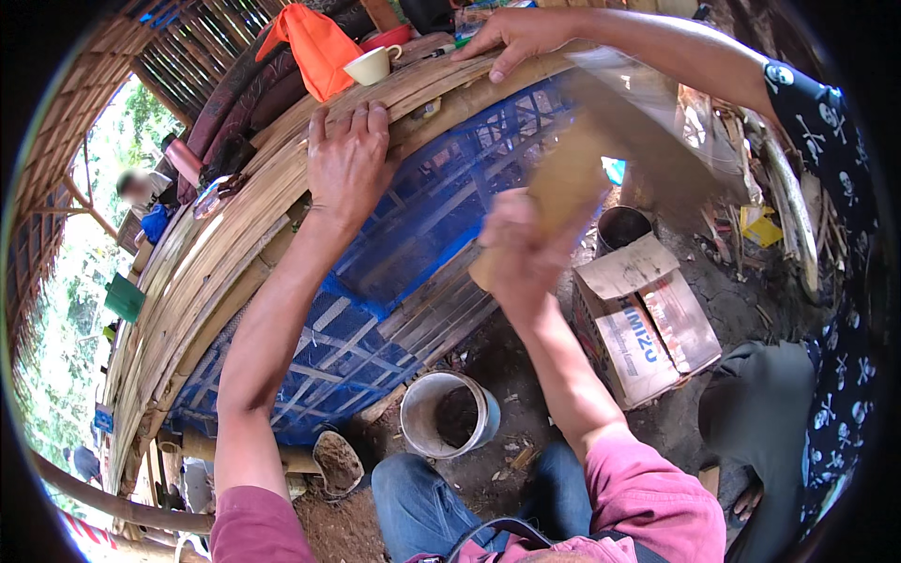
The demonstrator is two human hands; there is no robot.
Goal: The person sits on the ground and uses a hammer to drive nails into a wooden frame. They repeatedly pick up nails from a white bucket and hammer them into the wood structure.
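The right hand (pixel 530 235) was closed round a tool (pixel 568 174), raised in front of the blue mesh (pixel 441 220) (too blurred to tell its kind). The left hand (pixel 349 141) lay palm down, fingers bent over the edge of the bamboo surface (pixel 253 202); whether it gripped a slat, I couldn't tell. Work seemed under way; no finished part stood out, and what was left didn't show.

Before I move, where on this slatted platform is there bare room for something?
Bare slats lie between the left hand and the green object. Beyond that hand it is crowded: orange cloth, cup, another person's hand.
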